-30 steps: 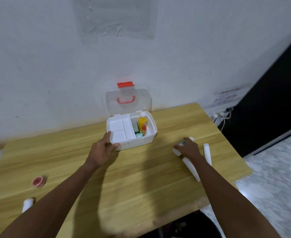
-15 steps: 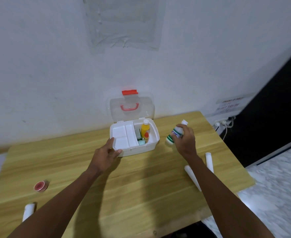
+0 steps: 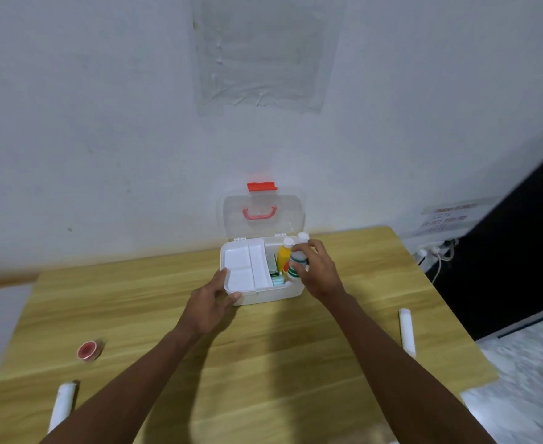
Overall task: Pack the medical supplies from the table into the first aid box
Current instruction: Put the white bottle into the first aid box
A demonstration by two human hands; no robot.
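Note:
The white first aid box (image 3: 265, 294) stands open at the back of the wooden table (image 3: 263, 363), its clear lid (image 3: 263, 216) with red handle raised against the wall. A white tray (image 3: 244, 267) fills its left half. A yellow bottle (image 3: 283, 256) and green packets (image 3: 276, 277) sit in the right half. My right hand (image 3: 316, 270) grips a white bottle with green bands (image 3: 296, 262), held over the box's right compartment beside the yellow bottle. My left hand (image 3: 212, 302) rests on the box's front left corner.
A pink tape roll (image 3: 88, 350) lies at the table's left. One white gauze roll (image 3: 61, 405) lies at the front left, another (image 3: 406, 330) at the right. A power strip with cables (image 3: 435, 251) hangs beyond the table's right back corner.
My right hand lifted the white bottle from the table's right side and carried it left, now over the box's right compartment. My left hand has stayed on the box.

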